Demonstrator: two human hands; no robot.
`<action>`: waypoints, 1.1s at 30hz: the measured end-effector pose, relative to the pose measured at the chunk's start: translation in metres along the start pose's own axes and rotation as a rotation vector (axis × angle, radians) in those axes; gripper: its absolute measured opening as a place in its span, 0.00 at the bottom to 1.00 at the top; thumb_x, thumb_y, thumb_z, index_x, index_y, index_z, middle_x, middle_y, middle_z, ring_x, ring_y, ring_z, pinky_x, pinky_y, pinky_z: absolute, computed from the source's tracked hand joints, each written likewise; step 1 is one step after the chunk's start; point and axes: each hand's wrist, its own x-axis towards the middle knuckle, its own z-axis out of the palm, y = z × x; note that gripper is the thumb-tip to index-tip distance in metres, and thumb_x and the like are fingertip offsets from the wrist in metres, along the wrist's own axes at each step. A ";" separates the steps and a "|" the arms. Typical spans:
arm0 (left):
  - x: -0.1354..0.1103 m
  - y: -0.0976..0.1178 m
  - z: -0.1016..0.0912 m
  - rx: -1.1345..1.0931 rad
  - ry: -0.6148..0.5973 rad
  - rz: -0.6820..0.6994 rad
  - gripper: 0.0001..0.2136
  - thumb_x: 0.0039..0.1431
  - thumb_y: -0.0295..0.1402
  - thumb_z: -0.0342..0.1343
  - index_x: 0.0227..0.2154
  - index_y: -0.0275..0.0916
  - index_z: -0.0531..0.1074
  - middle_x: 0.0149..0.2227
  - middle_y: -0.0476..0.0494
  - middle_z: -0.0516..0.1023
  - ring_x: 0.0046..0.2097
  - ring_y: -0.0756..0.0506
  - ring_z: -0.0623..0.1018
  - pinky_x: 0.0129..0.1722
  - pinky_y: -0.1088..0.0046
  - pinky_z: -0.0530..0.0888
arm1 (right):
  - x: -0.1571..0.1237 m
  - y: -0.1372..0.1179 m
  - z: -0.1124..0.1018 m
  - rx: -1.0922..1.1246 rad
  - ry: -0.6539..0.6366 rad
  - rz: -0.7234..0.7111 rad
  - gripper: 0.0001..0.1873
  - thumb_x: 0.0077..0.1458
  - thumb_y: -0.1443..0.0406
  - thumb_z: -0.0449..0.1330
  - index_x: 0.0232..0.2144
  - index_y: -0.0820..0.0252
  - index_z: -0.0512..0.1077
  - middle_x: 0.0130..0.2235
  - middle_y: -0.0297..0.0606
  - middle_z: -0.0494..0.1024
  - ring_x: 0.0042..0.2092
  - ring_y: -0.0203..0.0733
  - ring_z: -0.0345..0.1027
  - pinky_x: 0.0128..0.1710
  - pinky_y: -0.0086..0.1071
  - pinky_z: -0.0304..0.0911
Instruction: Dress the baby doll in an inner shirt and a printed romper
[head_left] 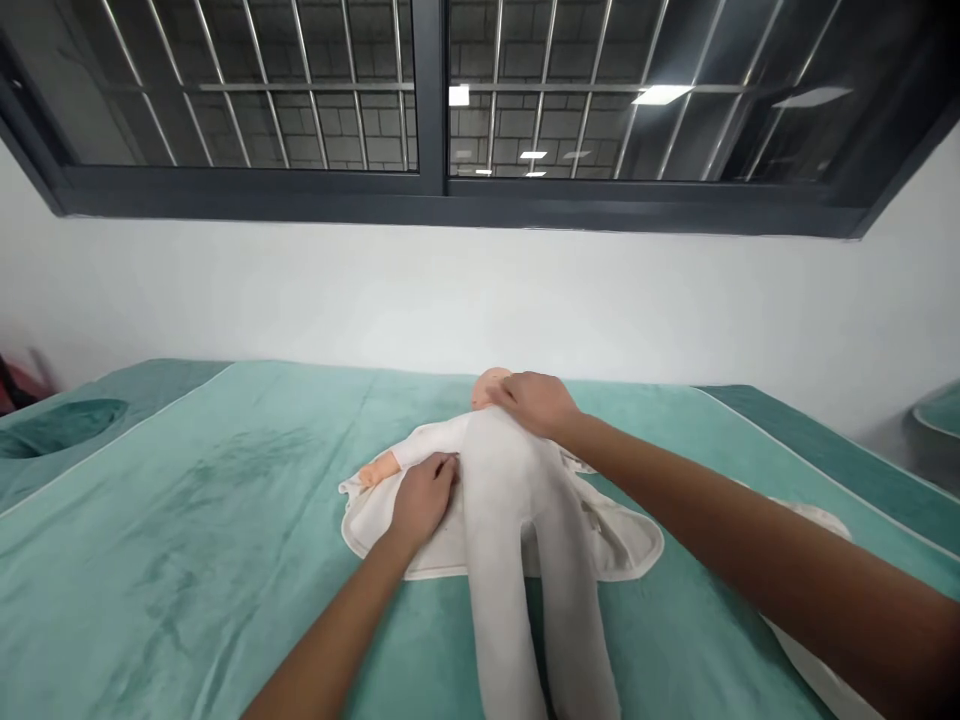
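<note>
A baby doll lies on its back on a green cloth, its head [490, 388] toward the wall and one bare doll hand [379, 468] out at the left. A white two-legged baby garment [501, 505] covers its body, with the legs stretching toward me. Beneath spreads an open white top with pale edging [626, 540]. My left hand [424, 500] is closed at the left side of the two-legged garment, fingertips partly hidden. Up by the doll's chin, my right hand [534, 402] has its fingers bent over the garment's upper edge and hides part of the head.
Green plush cloth [225, 480] covers the padded surface, with a darker round hollow [64, 428] at the left. Another white cloth [814, 660] lies at the right, partly under my forearm. Behind stands a white wall [480, 290] below a barred window [431, 190].
</note>
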 end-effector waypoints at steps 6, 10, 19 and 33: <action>-0.002 -0.019 0.016 0.399 0.085 0.246 0.14 0.64 0.31 0.43 0.44 0.40 0.73 0.46 0.40 0.78 0.45 0.40 0.77 0.44 0.64 0.70 | 0.025 -0.083 0.044 -0.018 -0.210 -0.547 0.22 0.56 0.48 0.55 0.41 0.57 0.72 0.44 0.41 0.77 0.42 0.47 0.69 0.34 0.33 0.56; -0.002 -0.023 0.014 0.439 0.135 0.282 0.14 0.63 0.28 0.44 0.45 0.39 0.73 0.45 0.39 0.78 0.45 0.41 0.75 0.44 0.64 0.70 | 0.032 -0.094 0.058 0.017 -0.224 -0.523 0.17 0.55 0.50 0.57 0.35 0.57 0.72 0.36 0.36 0.78 0.34 0.42 0.68 0.30 0.32 0.53; 0.015 -0.039 -0.036 0.619 0.380 -0.101 0.12 0.61 0.35 0.49 0.41 0.37 0.74 0.41 0.36 0.76 0.46 0.34 0.73 0.43 0.56 0.68 | 0.015 -0.068 0.039 0.421 -0.050 -0.377 0.22 0.57 0.44 0.53 0.41 0.49 0.73 0.43 0.32 0.77 0.44 0.42 0.68 0.40 0.32 0.57; 0.006 -0.047 -0.048 0.095 0.729 0.016 0.08 0.60 0.36 0.51 0.33 0.39 0.73 0.32 0.46 0.75 0.35 0.45 0.74 0.37 0.69 0.69 | 0.019 -0.076 0.052 -0.044 -0.106 -0.280 0.25 0.53 0.42 0.54 0.37 0.52 0.77 0.39 0.39 0.78 0.41 0.47 0.68 0.35 0.34 0.54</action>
